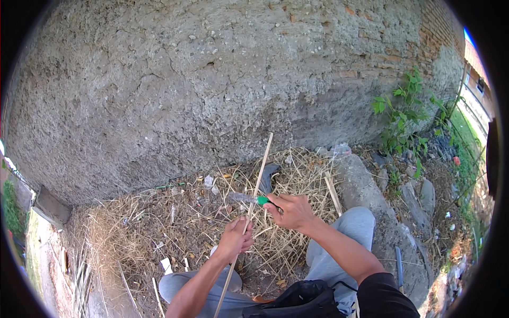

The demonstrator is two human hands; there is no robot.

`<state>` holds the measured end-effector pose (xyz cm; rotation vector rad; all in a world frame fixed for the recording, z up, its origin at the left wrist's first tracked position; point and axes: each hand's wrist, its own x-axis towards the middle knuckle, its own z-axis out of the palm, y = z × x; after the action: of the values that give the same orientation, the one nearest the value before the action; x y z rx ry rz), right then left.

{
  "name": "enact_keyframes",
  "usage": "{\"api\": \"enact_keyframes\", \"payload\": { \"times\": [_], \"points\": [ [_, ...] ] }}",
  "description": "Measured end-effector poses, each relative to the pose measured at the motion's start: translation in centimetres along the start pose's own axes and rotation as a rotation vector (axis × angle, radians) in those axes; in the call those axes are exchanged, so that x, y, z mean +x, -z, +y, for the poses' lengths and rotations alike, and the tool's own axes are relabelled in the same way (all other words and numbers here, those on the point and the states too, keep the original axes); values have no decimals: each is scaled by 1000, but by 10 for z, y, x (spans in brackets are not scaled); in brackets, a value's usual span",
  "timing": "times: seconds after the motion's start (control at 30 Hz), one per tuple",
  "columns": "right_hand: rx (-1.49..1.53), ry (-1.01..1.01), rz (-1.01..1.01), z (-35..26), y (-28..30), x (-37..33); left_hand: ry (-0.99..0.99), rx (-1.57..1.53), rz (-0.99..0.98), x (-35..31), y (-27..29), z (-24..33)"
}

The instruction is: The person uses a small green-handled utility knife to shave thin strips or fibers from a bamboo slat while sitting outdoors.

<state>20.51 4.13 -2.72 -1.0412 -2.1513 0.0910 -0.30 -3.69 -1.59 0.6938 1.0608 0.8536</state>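
My left hand (234,238) is closed around a long, thin, pale strip (264,161) that looks like split bamboo or wood. The strip slants up from my lap, its far end standing in front of the wall. Wrapped in the fingers of my right hand (290,211) is a knife (243,197) with a green handle. Its blade points left and crosses the strip just above my left hand; whether it cuts into the strip cannot be made out.
A rough plastered wall (212,100) rises ahead. Dry shavings (302,191) litter the ground, with a dark grey object (268,178) among them. A stone slab (360,183) and green plant (404,108) are on the right. Between my knees lies a black bag (302,299).
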Motion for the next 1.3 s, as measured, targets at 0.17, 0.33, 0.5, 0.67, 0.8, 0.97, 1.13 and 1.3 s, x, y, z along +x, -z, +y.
{"api": "enact_keyframes", "payload": {
  "times": [0.17,0.33,0.5,0.67,0.8,0.97,1.13,1.3],
  "points": [
    [9,-279,58,38,5,16,94,40,-9,-24,2,-22],
    [7,-273,81,40,-6,16,119,45,27,-23,1,-19],
    [-141,-672,-35,81,17,26,181,249,15,-39,10,-23],
    [97,-675,-23,42,7,24,138,126,75,-21,40,-21],
    [329,-393,-138,6,-8,1,112,121,45,-3,23,-9],
    [283,-94,-118,-1,-26,-16,36,187,106,7,11,-7],
    [196,-62,-53,-6,-17,-13,-34,249,141,7,6,-12],
    [136,-45,7,-2,-12,-7,-7,133,126,5,-1,-7]
  ]
}}
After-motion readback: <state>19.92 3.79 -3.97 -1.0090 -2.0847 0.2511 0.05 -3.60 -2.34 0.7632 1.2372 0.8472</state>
